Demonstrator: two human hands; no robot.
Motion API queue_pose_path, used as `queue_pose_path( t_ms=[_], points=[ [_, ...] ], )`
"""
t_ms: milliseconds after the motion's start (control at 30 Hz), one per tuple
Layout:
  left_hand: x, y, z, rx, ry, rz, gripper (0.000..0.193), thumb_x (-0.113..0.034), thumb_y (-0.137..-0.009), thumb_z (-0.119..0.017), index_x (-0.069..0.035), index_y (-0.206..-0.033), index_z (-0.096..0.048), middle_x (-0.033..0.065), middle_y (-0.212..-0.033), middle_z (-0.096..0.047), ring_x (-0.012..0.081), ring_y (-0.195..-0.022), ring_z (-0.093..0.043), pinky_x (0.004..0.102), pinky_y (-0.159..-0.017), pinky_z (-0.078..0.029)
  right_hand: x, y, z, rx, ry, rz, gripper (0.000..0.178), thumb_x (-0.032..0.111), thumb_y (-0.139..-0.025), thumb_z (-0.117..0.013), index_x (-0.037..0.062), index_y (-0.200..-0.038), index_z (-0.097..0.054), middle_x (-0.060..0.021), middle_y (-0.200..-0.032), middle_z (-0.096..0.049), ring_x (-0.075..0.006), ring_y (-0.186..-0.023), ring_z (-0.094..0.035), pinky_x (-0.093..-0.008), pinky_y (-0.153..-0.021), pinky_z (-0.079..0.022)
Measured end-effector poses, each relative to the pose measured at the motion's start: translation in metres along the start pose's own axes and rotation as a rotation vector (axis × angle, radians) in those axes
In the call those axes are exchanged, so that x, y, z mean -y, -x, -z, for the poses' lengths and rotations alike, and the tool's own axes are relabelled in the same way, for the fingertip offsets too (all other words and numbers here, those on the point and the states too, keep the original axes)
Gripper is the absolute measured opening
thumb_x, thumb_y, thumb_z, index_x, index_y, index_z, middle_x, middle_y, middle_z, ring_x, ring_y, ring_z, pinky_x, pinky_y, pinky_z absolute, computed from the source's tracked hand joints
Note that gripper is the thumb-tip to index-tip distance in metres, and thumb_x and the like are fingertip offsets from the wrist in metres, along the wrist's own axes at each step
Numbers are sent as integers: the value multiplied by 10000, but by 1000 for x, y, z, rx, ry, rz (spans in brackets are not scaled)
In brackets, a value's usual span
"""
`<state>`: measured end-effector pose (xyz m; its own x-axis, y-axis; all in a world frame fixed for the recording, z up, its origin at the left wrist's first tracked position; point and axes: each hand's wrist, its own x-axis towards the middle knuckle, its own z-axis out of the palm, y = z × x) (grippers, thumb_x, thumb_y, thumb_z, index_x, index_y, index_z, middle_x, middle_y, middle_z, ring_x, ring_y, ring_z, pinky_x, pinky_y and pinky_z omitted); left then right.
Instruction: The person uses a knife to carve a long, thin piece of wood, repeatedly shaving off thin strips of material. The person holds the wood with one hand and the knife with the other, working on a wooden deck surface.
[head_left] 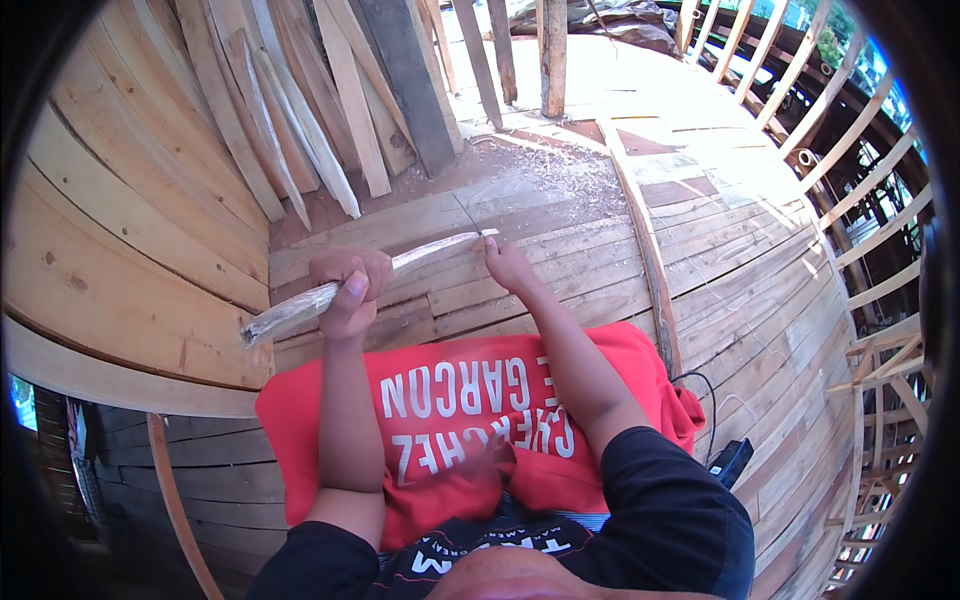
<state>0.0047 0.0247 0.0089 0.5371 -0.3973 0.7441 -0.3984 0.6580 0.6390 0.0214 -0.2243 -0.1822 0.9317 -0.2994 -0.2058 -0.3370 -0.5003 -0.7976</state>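
Observation:
A long, pale, roughly stripped wooden stick point(430, 253) slants across in front of me, its thicker end at the left and its thin tip at the right. My left hand point(350, 285) is closed round the stick towards the thick end. At the far tip, my right hand point(508, 264) is closed on a thin, dark, blade-like tool point(466, 213), which points away and to the left across the stick. The tool's handle is hidden in my fingers, so its exact kind does not show. A red cloth point(350, 440) with white lettering covers my lap beneath both forearms.
Wooden boards point(320, 130) lean against the plank wall point(140, 200) at left. Wood shavings point(545, 175) litter the plank floor point(740, 340). A raised wooden strip point(640, 230) crosses it. A black device point(730, 462) with a cable lies at right, near the slatted railing point(870, 205).

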Motion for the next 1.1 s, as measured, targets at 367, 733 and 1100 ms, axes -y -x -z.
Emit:
queue_pose_path(
  t_ms=[367,733,1100],
  points=[
    [-1,5,-24,294,-157,158,352,-128,-775,-641,-50,-530,-400,38,-604,-440,126,-586,-394,305,-529,-291,-49,18,-11,-103,-130,56,672,493,-1003,-382,-109,-893,-660,-364,-890,-633,-494,-938,-626,-513,-838,-467],
    [6,36,2,-266,-89,189,496,-269,-933,-597,-71,-523,-399,22,-532,-425,154,-539,-433,319,-578,-388,-46,27,-13,-122,3,157,669,529,-995,-412,-84,-859,-645,-223,-685,-629,-302,-652,-643,-428,-618,-495],
    [21,47,25,-389,51,29,475,-144,-906,-508,-110,-491,-279,-3,-436,-304,111,-409,-275,302,-464,-265,8,54,-11,-46,36,250,506,405,-978,-492,-74,-876,-618,-278,-784,-645,-431,-803,-644,-473,-750,-483]
  ],
)
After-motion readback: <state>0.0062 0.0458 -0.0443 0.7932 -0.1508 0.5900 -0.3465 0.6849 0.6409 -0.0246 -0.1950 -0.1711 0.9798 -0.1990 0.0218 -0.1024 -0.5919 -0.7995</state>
